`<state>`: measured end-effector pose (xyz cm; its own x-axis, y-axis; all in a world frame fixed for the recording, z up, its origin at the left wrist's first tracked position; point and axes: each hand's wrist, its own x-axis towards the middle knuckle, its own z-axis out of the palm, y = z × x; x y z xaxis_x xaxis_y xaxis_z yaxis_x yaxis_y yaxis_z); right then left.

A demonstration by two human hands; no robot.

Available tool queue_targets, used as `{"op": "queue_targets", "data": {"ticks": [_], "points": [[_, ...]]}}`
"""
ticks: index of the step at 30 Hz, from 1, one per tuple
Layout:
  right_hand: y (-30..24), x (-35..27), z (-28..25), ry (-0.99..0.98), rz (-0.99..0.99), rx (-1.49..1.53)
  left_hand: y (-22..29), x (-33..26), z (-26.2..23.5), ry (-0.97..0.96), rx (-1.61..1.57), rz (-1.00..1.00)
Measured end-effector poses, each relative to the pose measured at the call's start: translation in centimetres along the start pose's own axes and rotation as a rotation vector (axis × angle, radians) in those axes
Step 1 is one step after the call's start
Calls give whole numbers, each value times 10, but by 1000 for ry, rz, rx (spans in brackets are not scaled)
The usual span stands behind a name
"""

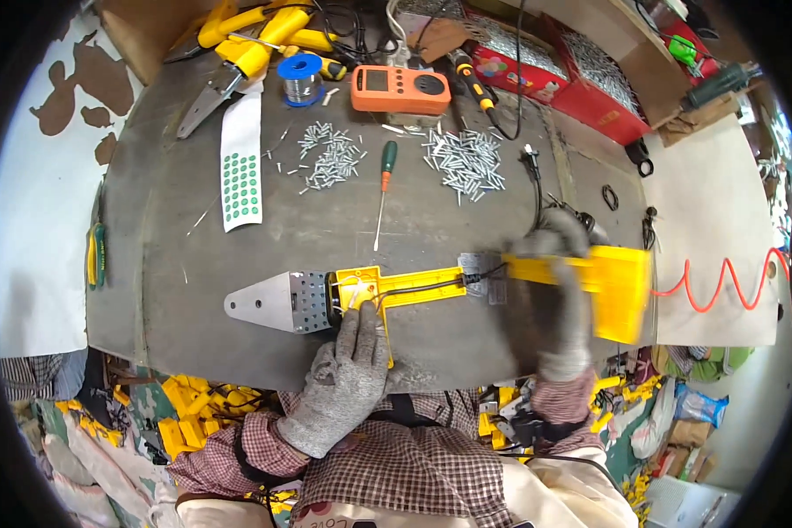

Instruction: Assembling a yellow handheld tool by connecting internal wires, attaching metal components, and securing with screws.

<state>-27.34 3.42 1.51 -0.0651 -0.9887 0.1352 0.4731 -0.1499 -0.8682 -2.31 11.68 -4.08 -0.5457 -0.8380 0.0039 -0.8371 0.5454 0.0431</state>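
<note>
This is an assembly workshop: a solder spool point(301, 82) stands left of the orange multimeter point(400, 90); a screwdriver point(386, 176) and, apparently, piled screws point(466, 167) lie in front of it.

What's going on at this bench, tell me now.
A person in grey gloves is handling a yellow tool with its casing open. The left hand presses fingers on the open yellow casing, where a black cable lies exposed; a grey metal plate juts from its left end. The right hand, blurred, holds a separate yellow shell. A screwdriver lies on the table.
</note>
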Motion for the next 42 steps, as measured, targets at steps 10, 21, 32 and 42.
{"op": "queue_targets", "data": {"ticks": [10,21,32,42], "points": [[42,-13,47,-296,-20,-1143,-10,1,6,54,-447,-65],[36,19,41,-871,-113,-1360,-46,-17,-5,266,-350,147],[62,44,23,-714,-61,-1443,-50,54,-38,233,-366,127],[137,167,98,-766,-436,-1527,-164,151,-12,238,-482,-388]]}}
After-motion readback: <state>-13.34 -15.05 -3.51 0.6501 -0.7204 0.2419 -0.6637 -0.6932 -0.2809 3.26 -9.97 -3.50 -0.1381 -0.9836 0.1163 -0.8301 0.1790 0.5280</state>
